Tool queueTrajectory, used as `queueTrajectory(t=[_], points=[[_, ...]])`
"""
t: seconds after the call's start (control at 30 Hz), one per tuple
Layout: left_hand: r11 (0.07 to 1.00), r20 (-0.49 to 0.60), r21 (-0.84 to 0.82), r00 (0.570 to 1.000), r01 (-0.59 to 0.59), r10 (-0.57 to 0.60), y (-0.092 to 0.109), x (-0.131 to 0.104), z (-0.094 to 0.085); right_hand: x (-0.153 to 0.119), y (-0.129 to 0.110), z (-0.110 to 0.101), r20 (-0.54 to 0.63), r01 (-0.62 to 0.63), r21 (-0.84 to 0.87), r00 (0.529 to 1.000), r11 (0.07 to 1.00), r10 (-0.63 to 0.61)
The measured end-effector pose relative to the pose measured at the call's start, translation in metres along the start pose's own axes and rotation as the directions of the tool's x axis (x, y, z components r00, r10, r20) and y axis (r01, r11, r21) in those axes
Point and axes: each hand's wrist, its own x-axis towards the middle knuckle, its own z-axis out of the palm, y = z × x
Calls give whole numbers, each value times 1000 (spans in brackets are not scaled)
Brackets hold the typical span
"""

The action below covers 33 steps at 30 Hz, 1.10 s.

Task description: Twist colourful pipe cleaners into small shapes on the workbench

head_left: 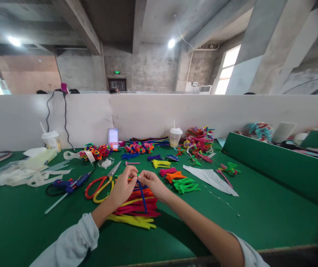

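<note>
My left hand [127,183] and my right hand [152,182] meet over the table, fingertips pinched together. Between them hangs a blue pipe cleaner [142,198], its upper end held in both pinches. A small bit of green shows at the fingertips; what it belongs to is hidden. Below my hands lies a pile of red and yellow pipe cleaners [132,221]. Scissors [100,187] with red and yellow handles rest left of my left hand. Bundles of green pipe cleaners [186,185], orange pipe cleaners [175,176] and yellow pipe cleaners [160,163] lie right of and beyond my hands.
On the left are a blue glue gun [71,184] and plastic bags [11,174]. Drink cups [175,138] and a phone [113,138] stand along the white partition [153,115]. A white pointed sheet [210,178] lies right, before a green divider [275,170].
</note>
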Motion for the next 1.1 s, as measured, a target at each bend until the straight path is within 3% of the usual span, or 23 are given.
queueTrajectory(t=[0.37,0.67,0.87,1.1], points=[[996,-98,-83,994,45,-53,-6,2,2,2,-3,1,-32,12,-66,999,998,-14],[990,25,-122,997,77,-75,-3,1,1,1,-6,-2,44,15,-125,999,992,-10],[994,-101,-90,993,53,-62,-8,4,1,2,-2,1,72,17,-117,997,993,-9],[975,-94,-181,985,129,-148,-6,5,-2,1,-6,-1,34,24,-135,999,991,-19]])
